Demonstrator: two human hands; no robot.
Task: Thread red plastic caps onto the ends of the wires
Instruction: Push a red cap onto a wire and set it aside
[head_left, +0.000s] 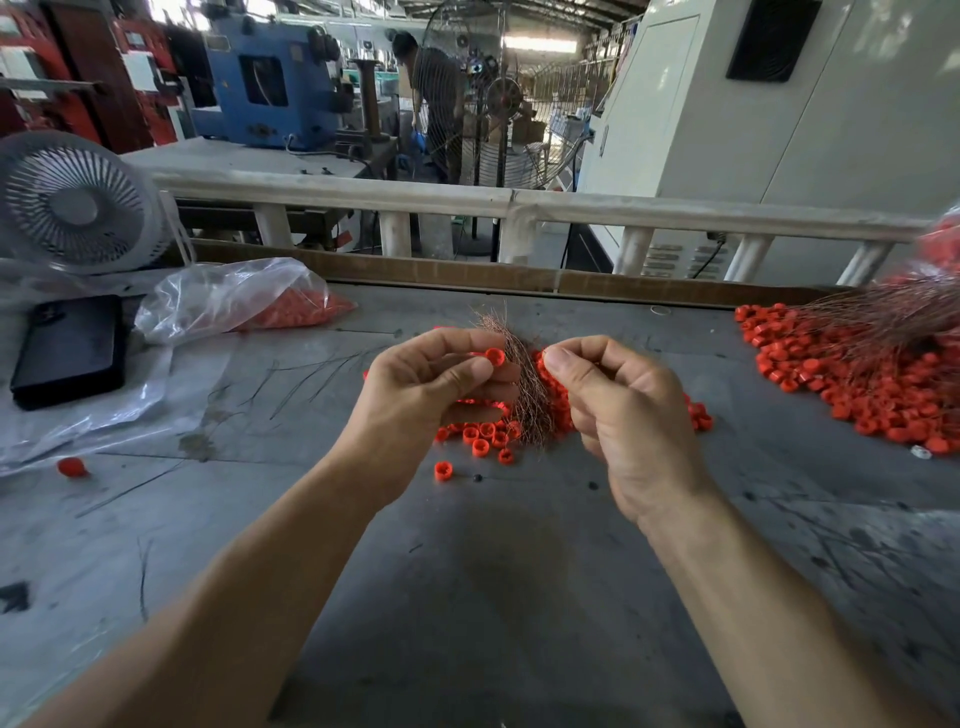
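My left hand (431, 384) pinches one red plastic cap (495, 357) between thumb and forefinger, and its lower fingers grip a bundle of thin copper wires (519, 379) that stands up between my hands. My right hand (618, 405) is curled just right of the bundle, thumb and forefinger pressed together at the wires; what they pinch is too thin to make out. A small heap of loose red caps (483, 434) lies on the grey table (493, 571) under and behind my hands.
A large heap of capped wires and red caps (857, 379) lies at the right. At the left are a clear bag of caps (244, 301), a black phone (70, 348), a white fan (72, 202) and a stray cap (71, 466). A person stands far behind the railing (332, 192).
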